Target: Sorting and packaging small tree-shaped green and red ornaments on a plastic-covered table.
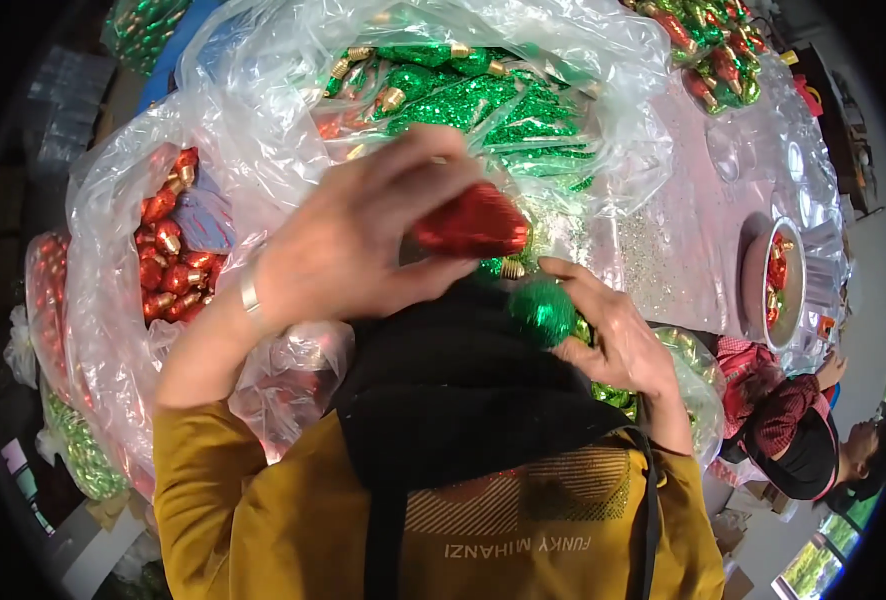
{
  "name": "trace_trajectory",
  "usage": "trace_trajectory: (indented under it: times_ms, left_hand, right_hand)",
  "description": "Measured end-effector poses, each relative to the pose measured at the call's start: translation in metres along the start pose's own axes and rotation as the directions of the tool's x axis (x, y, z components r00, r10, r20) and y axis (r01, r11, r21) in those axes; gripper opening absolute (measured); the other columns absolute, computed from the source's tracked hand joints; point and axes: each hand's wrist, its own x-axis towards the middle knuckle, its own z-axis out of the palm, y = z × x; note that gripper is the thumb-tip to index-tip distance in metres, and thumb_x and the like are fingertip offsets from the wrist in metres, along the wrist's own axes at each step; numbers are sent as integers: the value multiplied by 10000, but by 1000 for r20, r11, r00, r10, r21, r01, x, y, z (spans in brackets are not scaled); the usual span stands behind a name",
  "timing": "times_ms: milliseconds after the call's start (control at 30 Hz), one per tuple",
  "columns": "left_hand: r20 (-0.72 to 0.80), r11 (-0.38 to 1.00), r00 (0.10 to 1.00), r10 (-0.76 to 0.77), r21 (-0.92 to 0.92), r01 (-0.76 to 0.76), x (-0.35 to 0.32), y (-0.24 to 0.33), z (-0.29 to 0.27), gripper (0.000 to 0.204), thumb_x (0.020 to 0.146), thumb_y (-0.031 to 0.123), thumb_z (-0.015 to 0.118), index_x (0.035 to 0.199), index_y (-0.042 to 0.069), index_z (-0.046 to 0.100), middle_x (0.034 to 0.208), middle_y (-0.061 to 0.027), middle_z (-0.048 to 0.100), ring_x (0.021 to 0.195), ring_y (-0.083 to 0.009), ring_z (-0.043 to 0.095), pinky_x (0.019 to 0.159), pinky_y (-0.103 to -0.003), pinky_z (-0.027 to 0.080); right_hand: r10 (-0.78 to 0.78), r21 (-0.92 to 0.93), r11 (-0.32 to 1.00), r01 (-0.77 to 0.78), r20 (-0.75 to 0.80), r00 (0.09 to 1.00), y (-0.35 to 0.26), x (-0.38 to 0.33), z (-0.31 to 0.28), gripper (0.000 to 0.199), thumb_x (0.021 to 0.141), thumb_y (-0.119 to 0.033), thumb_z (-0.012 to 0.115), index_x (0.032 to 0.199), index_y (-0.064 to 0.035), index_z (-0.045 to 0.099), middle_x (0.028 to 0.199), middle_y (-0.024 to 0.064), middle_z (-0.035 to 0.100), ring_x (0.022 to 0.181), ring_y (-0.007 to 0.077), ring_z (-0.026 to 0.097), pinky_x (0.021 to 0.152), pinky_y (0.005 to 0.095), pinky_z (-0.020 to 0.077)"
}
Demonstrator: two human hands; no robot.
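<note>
Smeared by motion, my left hand (328,240) is closed round a shiny red bulb-shaped ornament (475,222), raised in front of my chest. Just below and to the right, my right hand (618,335) grips a glittery green bulb-shaped ornament (543,313) between thumb and fingers. The gold screw-style cap (512,268) of an ornament shows near its fingertips; which ornament it belongs to I cannot tell. Beyond my hands, a clear plastic bag (618,50) lies spread open around green glitter ornaments (503,105) with gold caps.
Red ornaments (168,270) fill another open plastic bag (103,200) at the left. At the right stands a round bowl (749,270) holding red and green ornaments. Bagged ornaments (718,60) lie at the far right. A co-worker (788,430) sits at the right edge. Gold glitter (643,260) litters the table.
</note>
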Motion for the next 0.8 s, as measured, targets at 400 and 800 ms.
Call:
trace_trajectory:
  times_ms: [400,800]
  left_hand:
    - [571,990,815,101,22,-138,62,-11,76,275,588,166,662,804,-1,629,769,-169,611,757,-350,599,660,-416,487]
    - [548,999,835,-40,10,42,47,-41,82,269,603,222,683,665,-35,637,683,-229,608,718,-361,624,672,-423,504]
  right_hand:
    - [-227,-243,938,247,105,968,34,-3,-18,411,733,-170,644,1090,0,530,1180,172,546,1020,374,555,839,418,477]
    - [-145,139,980,144,-6,989,6,-3,23,379,713,-131,654,1050,26,580,1261,183,535,1075,351,579,883,380,466]
